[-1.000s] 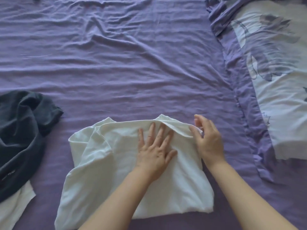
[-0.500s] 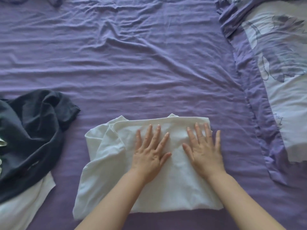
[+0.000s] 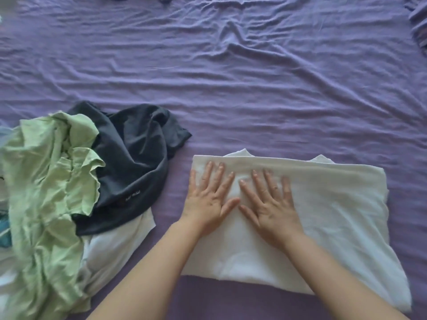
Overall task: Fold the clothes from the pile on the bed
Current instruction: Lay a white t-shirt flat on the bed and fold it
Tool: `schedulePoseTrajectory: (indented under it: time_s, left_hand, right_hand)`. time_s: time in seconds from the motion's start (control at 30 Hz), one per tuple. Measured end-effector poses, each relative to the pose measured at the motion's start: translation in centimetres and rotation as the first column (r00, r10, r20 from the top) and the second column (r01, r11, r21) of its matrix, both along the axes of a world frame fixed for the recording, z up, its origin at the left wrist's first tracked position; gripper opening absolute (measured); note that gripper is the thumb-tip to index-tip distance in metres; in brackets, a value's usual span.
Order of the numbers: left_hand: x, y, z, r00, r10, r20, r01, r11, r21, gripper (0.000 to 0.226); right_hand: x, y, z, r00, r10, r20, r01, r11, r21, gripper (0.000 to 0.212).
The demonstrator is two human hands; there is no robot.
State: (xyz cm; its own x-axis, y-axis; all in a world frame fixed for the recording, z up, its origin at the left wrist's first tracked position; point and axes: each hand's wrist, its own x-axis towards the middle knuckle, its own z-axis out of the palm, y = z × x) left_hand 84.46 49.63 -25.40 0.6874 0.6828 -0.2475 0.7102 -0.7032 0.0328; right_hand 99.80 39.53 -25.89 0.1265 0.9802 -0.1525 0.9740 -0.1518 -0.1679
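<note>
A white garment [image 3: 342, 218] lies folded into a rough rectangle on the purple sheet [image 3: 231, 88], low and right of centre. My left hand [image 3: 208, 199] rests flat on its upper left part, fingers spread. My right hand [image 3: 270, 204] lies flat beside it, thumbs nearly touching, with a ring on one finger. Both palms press on the cloth and grip nothing. To the left sits the pile: a crumpled light green garment [image 3: 46, 181], a dark grey garment [image 3: 134, 167] with small pale lettering, and white cloth [image 3: 113, 245] under them.
The wrinkled purple sheet spreads across the whole far half of the bed. A bit of purple bedding [image 3: 419, 21] shows at the top right corner. A teal scrap [image 3: 4, 232] peeks out at the left edge.
My right hand let go of the garment's top right corner and laid flat. Both hands slid to the garment's left part. The view swung left, bringing the green garment in.
</note>
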Motion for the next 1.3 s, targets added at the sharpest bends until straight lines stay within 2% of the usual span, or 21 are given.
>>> schedulePoseTrajectory:
  time_s: [0.13, 0.33, 0.43, 0.5, 0.57, 0.63, 0.7, 0.77, 0.9, 1.0, 1.07, 1.1, 1.17, 1.2, 1.27, 1.3]
  left_hand:
    - [-0.6, -2.3, -0.5, 1.0, 0.008, -0.023, -0.008, 1.0, -0.005, 0.07]
    - [-4.6, -10.7, 0.7, 0.982, -0.188, 0.017, 0.189, 0.982, -0.033, 0.064]
    - [-7.3, -11.5, 0.7, 0.971, -0.235, 0.043, 0.237, 0.97, -0.058, 0.067]
    - [-8.4, -11.2, 0.9, 0.955, -0.293, 0.054, 0.296, 0.954, -0.047, 0.067]
    - [-8.5, -10.5, 1.3, 0.947, -0.311, 0.08, 0.315, 0.948, -0.041, 0.057]
    - [-8.2, -10.2, 1.3, 0.933, -0.314, 0.174, 0.317, 0.948, 0.012, 0.037]
    - [-7.9, -10.2, 1.4, 0.931, -0.275, 0.241, 0.282, 0.959, 0.004, 0.042]
    - [-7.8, -10.3, 1.7, 0.928, -0.229, 0.294, 0.248, 0.968, -0.027, 0.046]
    - [-9.1, -12.2, 2.9, 0.919, -0.229, 0.321, 0.258, 0.965, -0.05, 0.019]
    - [-11.6, -15.4, 4.2, 0.921, -0.251, 0.298, 0.286, 0.955, -0.078, 0.015]
    - [-13.5, -18.1, 4.9, 0.919, -0.252, 0.302, 0.293, 0.951, -0.098, 0.013]
    - [-14.3, -19.5, 5.2, 0.93, -0.237, 0.28, 0.279, 0.953, -0.118, 0.021]
    - [-15.4, -22.1, 5.6, 0.963, -0.169, 0.21, 0.205, 0.965, -0.165, 0.036]
    - [-15.7, -23.1, 5.9, 0.977, -0.134, 0.163, 0.166, 0.966, -0.199, 0.04]
    - [-15.0, -24.4, 6.2, 0.993, -0.083, 0.086, 0.102, 0.963, -0.251, 0.04]
    - [-14.3, -24.8, 6.3, 0.995, -0.07, 0.076, 0.086, 0.965, -0.247, 0.035]
  right_hand:
    - [-0.1, -2.7, -0.1, 0.999, 0.016, 0.036, -0.016, 1.0, 0.008, 0.065]
    - [-2.4, -12.9, 0.1, 0.99, 0.136, -0.043, -0.136, 0.991, 0.003, 0.061]
    - [-1.2, -15.8, 0.5, 0.993, 0.103, -0.058, -0.1, 0.994, 0.05, 0.054]
    - [0.0, -17.1, 1.1, 0.997, 0.055, -0.062, -0.046, 0.99, 0.136, 0.045]
    - [1.1, -18.2, 1.6, 0.997, 0.045, -0.055, -0.032, 0.976, 0.215, 0.043]
    - [1.9, -18.8, 2.3, 0.999, 0.035, -0.033, -0.025, 0.963, 0.267, 0.035]
    - [2.2, -18.9, 3.0, 0.999, -0.008, -0.045, 0.02, 0.959, 0.284, 0.023]
    - [1.9, -18.9, 3.7, 0.998, -0.04, -0.056, 0.054, 0.96, 0.276, 0.027]
    - [0.1, -21.0, 4.7, 0.997, -0.045, -0.065, 0.06, 0.965, 0.254, 0.033]
    - [-2.2, -24.6, 5.4, 0.993, -0.03, -0.115, 0.056, 0.972, 0.229, 0.034]
    - [-4.3, -27.2, 6.0, 0.976, -0.065, -0.206, 0.098, 0.983, 0.157, 0.041]
    - [-5.3, -28.5, 6.3, 0.965, -0.084, -0.249, 0.115, 0.987, 0.111, 0.04]
    - [-6.9, -30.4, 6.5, 0.925, -0.165, -0.341, 0.179, 0.984, 0.01, 0.021]
    - [-7.5, -30.8, 6.6, 0.884, -0.25, -0.395, 0.252, 0.967, -0.048, 0.011]
    - [-7.6, -30.9, 6.3, 0.769, -0.423, -0.48, 0.429, 0.897, -0.104, 0.011]
    - [-7.3, -30.4, 6.1, 0.738, -0.466, -0.489, 0.495, 0.865, -0.078, 0.014]
